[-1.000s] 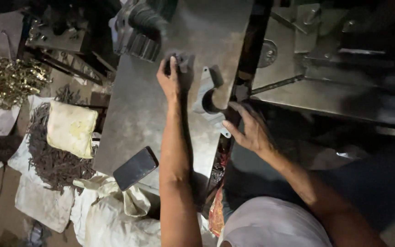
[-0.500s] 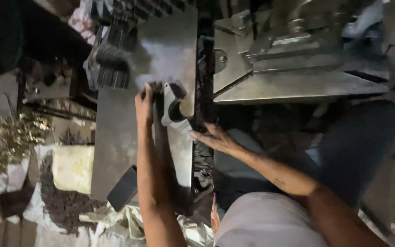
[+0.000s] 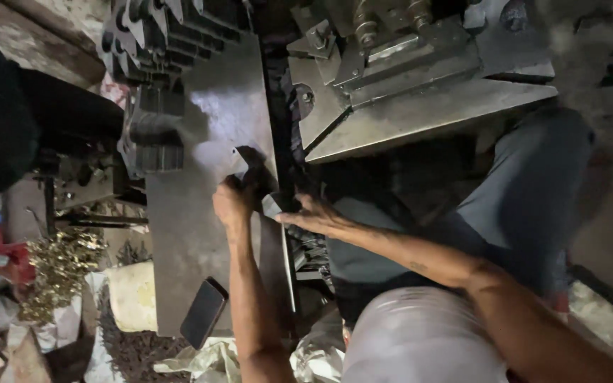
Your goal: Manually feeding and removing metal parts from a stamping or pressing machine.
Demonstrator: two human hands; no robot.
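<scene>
On the steel plate (image 3: 207,234) we see the left hand (image 3: 233,203) curled shut around a dark metal part (image 3: 251,164), forearm running straight up the plate. Our right hand (image 3: 315,216) reaches in from the side, fingers spread flat beside a small grey piece (image 3: 272,206) at the plate's edge. Nearby lie a phone (image 3: 203,313) and brass scrap (image 3: 58,269). Shadow hides the part's shape.

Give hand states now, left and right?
Left hand: closed on a dark metal part.
Right hand: open, fingers spread at the metal plate's edge.
</scene>
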